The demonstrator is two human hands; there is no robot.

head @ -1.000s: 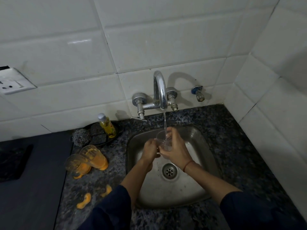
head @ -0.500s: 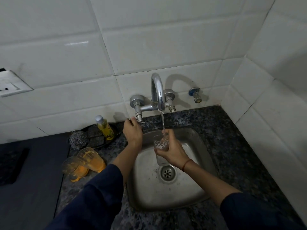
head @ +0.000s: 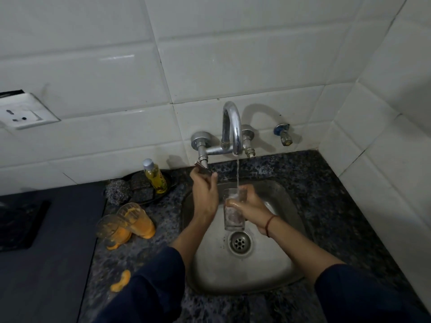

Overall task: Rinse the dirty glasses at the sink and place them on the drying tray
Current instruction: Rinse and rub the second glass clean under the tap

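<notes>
The fingers (head: 234,202) and thumb of the right hand (head: 253,212) are curled round a clear glass (head: 234,221), gripping its upper half. The glass stands upright over the middle of the sink (head: 268,264), just above the drain (head: 240,242), with its mouth under the water stream (head: 238,173) from the spout (head: 232,127). The fingers (head: 213,179) of the left hand (head: 205,194) are bent in a narrow pinch on the tap lever (head: 201,166) at the back edge of the sink; whether they mean to open or close it cannot be told.

On the stone counter (head: 338,206), near the sink's left edge, 2 dirty glasses (head: 137,220) stand touching each other, both smeared orange inside. Orange blobs (head: 120,284) lie on the counter toward its front edge. At the back edge, against the tiles, are a soap bottle (head: 155,176), a steel scrubber (head: 116,191) and scrub pads (head: 142,187) in a dark dish.

As I judge it, the task is in its early part: 1 glass is mid-rinse and looks nearly clean, and the other 2 are untouched. None has been set to dry. The drying tray cannot be picked out for certain; a dark flat mat (head: 18,224) at the far left edge may be it. Left to do: finish this rinse, carry the glass over, then repeat for the other 2.
</notes>
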